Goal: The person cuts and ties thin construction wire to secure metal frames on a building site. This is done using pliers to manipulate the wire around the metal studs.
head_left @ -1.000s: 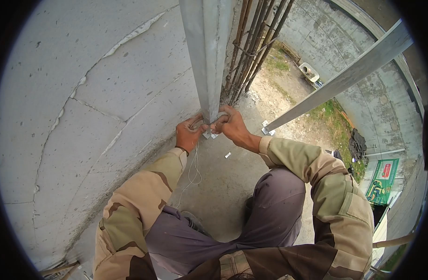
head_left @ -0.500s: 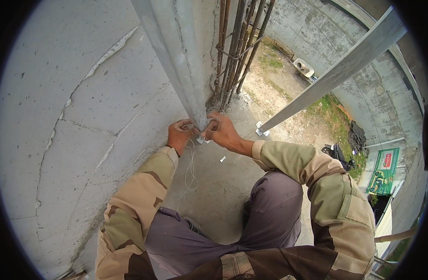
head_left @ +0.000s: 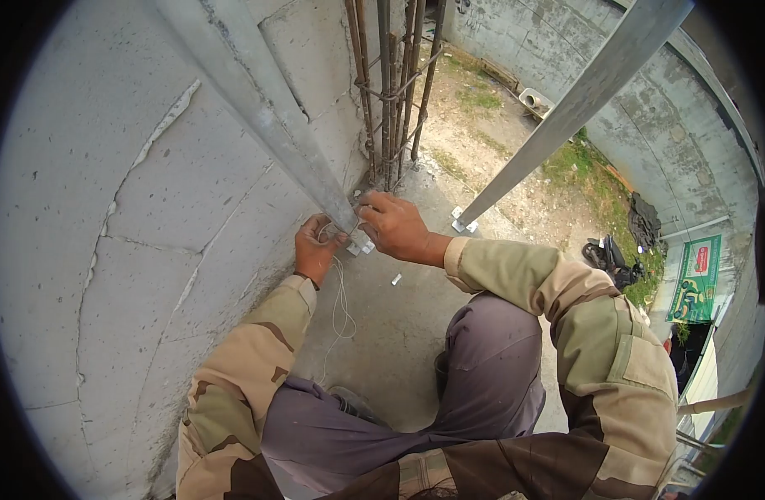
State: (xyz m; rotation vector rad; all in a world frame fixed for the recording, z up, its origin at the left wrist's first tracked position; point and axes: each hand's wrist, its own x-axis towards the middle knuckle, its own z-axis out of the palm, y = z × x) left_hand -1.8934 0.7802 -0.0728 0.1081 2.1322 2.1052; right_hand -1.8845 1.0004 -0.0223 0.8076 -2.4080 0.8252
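Observation:
A grey metal post (head_left: 270, 117) stands against the block wall, its foot on a small white base plate (head_left: 362, 247). Both hands are at the foot of this post. My left hand (head_left: 315, 248) is on its left side, fingers pinched on a thin white string (head_left: 343, 304) that loops down to the floor. On the right side, my right hand (head_left: 392, 225) is closed, thumb and fingers together by the post, with a bit of the string showing at the fingertips.
Left is a grey block wall (head_left: 157, 208) with rough mortar joints. Rusty rebar (head_left: 391, 92) rises behind the post. A second metal post (head_left: 557, 125) stands to the right on its own plate. A small white piece (head_left: 396, 280) lies on the concrete floor (head_left: 374, 333). Beyond the floor's edge is lower ground.
The view has shifted, and the post now leans further left in it. My right hand has turned and lifted slightly at the post's foot; my left hand stays beside it.

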